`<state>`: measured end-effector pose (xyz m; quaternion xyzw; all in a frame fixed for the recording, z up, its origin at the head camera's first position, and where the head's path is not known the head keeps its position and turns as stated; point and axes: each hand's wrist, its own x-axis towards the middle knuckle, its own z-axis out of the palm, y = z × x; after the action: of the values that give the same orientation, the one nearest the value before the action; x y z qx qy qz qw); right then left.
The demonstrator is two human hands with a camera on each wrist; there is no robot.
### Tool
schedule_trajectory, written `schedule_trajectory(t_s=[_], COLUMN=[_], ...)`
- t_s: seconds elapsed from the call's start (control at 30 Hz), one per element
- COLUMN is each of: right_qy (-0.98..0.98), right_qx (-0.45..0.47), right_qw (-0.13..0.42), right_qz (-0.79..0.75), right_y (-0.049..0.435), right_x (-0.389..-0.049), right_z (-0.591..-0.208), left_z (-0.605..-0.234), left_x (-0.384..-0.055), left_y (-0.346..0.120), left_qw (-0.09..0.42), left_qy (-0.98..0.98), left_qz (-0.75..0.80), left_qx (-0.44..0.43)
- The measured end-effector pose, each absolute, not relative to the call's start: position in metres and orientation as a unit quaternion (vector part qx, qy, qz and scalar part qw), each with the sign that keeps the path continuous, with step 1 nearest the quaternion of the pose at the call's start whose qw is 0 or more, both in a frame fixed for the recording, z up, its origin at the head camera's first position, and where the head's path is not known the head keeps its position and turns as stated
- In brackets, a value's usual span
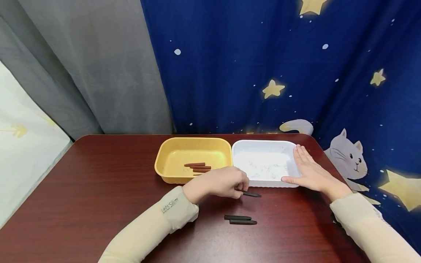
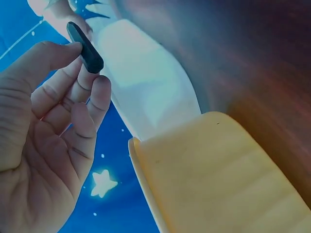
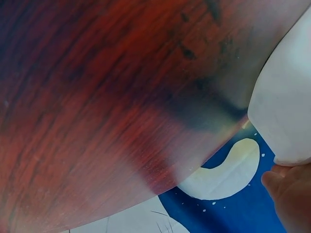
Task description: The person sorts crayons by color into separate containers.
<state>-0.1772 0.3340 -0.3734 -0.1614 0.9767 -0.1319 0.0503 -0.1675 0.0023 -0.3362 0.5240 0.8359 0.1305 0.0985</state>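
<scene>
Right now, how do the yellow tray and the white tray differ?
Brown sticks lie in the yellow tray; no sticks show in the white tray. The right hand touches the white tray's side, while the left hand partly hides the yellow tray's near corner. Both are rounded, rectangular, and sit side by side on the table.

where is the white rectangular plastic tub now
In the head view, the white tub sits near the far edge of the dark red table, between the yellow rectangular plastic tub on its left and the right hand.
</scene>
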Motion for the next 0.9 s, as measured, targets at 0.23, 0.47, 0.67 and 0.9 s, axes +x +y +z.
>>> schedule_trajectory(t_s=[0.23, 0.47, 0.67, 0.9], right_qy=[0.976, 0.976, 0.976, 0.975], right_qx=[-0.166, -0.167, -0.165, -0.165], right_qw=[0.049, 0.044, 0.047, 0.047], right_qz=[-0.136, -0.133, -0.135, -0.140], right_y=[0.335, 0.335, 0.335, 0.335], right_x=[-0.178, -0.179, -0.179, -0.178], right_z=[-0.374, -0.374, -0.375, -0.375], left_z=[-0.332, -0.328, -0.334, -0.346], left_x=[-0.186, -0.207, -0.225, -0.236], left_y=[0.013, 0.025, 0.034, 0.047], left_qw=[0.092, 0.100, 0.102, 0.104], left_qy=[0.837, 0.839, 0.838, 0.847], left_qz=[0.166, 0.201, 0.234, 0.250], left_qx=[0.514, 0.496, 0.482, 0.457])
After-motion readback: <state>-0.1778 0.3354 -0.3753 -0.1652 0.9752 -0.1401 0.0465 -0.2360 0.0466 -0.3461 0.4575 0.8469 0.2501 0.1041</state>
